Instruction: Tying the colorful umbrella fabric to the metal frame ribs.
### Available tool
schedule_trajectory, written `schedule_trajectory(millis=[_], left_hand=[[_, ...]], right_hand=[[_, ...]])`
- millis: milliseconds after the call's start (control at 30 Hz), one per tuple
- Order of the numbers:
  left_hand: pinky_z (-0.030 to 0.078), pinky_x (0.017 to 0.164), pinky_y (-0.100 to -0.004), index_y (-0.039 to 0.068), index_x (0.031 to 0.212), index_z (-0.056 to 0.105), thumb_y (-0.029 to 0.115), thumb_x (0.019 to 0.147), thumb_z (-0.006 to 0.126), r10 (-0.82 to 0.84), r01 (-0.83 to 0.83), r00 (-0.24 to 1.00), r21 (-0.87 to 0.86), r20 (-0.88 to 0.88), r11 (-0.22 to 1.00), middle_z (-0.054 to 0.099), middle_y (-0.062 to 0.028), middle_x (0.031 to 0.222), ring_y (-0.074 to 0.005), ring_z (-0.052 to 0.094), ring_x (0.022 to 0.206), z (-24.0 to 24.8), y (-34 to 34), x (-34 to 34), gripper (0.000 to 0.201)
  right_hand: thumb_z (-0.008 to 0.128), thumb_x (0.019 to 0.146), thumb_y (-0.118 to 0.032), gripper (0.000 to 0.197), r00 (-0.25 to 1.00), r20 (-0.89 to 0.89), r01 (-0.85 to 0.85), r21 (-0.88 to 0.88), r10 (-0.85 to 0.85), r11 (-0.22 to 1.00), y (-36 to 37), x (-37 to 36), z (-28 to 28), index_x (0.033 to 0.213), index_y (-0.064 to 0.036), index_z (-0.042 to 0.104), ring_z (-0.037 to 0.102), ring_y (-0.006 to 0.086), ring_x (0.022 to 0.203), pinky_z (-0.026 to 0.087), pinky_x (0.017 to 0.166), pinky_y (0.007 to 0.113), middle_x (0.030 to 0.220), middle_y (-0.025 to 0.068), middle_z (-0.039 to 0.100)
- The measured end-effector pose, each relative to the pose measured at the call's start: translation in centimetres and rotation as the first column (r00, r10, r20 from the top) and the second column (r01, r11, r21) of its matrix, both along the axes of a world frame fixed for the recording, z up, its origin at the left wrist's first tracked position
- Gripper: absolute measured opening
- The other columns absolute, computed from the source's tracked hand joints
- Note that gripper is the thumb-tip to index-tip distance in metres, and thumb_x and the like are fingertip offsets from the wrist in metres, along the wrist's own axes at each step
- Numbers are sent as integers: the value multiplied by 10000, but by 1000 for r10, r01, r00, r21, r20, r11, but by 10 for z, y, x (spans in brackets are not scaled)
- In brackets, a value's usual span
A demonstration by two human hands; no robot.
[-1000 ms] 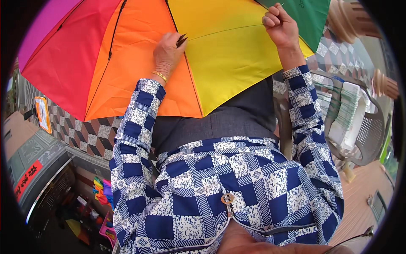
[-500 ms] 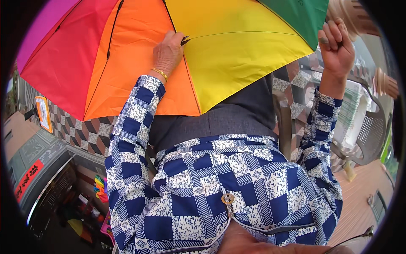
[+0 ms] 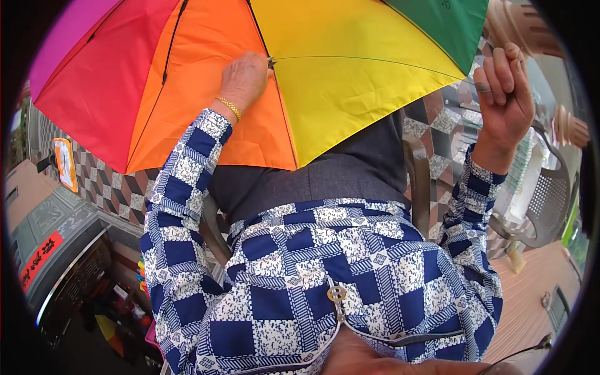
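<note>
A multicoloured umbrella (image 3: 350,94) lies spread over my lap, its dark ribs running along the panels. My left hand (image 3: 245,80) is closed beside the rib where the orange and yellow panels meet. From its fingers poke the small dark pointed tips of what look like thread snips (image 3: 271,63); the rest is hidden in the palm. A thin green thread (image 3: 369,58) runs from near those tips across the yellow panel towards my right hand (image 3: 505,94). That hand is raised off the umbrella's right edge, thumb and fingers pinched; the thread's end there is too fine to make out.
Beyond the right hand stands a grey-brown plastic chair (image 3: 550,200) with a pale package on it. A chair arm (image 3: 419,181) is beside my right hip. Patterned floor tiles (image 3: 112,194) show around the umbrella. An orange-framed card (image 3: 65,165) is at the left.
My right hand has moved slightly right and down, away from the umbrella's edge. My left hand has shifted slightly left and down, and the dark tips stick out less.
</note>
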State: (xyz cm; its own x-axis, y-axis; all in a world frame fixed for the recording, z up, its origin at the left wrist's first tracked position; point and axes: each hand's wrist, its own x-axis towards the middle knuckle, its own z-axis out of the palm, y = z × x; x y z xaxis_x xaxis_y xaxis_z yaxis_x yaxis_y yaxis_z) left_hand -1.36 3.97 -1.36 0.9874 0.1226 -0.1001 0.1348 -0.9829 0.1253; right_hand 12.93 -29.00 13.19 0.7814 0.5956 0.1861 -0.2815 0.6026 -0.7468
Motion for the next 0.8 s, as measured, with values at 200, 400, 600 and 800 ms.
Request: schedule_trajectory(millis=[200, 400, 600, 800], left_hand=[[497, 650, -413, 21, 812, 619, 230, 825, 576, -24, 31, 991, 47, -130, 998, 609, -170, 830, -327, 616, 786, 18, -7, 14, 213], [486, 660, -440, 22, 816, 618, 239, 814, 575, 50, -52, 996, -33, -72, 998, 609, -182, 838, -345, 609, 794, 12, -7, 13, 221], [470, 687, -442, 47, 857, 590, 255, 784, 597, 230, -226, 973, -341, -28, 913, 602, -153, 878, -350, 589, 840, 26, -12, 12, 221], [472, 670, -425, 64, 951, 526, 260, 763, 628, 381, -349, 909, -193, 168, 917, 563, -148, 916, -328, 587, 819, 45, 4, 10, 291]], right_hand=[[360, 949, -105, 171, 998, 59, -36, 17, 34, 999, -12, -5, 11, 1037, 2, 461, 292, 32, 474, 280, 442, 183, 623, -23, 355], [389, 935, -101, 156, 976, 215, -27, -61, 40, 998, -16, -22, 24, 1008, -8, 490, 379, 44, 497, 329, 475, 173, 665, -3, 458], [542, 806, -63, 90, 625, 487, 29, -796, 610, 605, 32, -63, -40, 883, -25, 517, 547, 201, 656, 437, 568, 306, 736, 91, 548], [574, 690, -32, 114, 33, 595, 340, -763, 803, 551, 46, -42, -105, 800, -11, 552, 586, 325, 704, 469, 599, 379, 728, 146, 587]])
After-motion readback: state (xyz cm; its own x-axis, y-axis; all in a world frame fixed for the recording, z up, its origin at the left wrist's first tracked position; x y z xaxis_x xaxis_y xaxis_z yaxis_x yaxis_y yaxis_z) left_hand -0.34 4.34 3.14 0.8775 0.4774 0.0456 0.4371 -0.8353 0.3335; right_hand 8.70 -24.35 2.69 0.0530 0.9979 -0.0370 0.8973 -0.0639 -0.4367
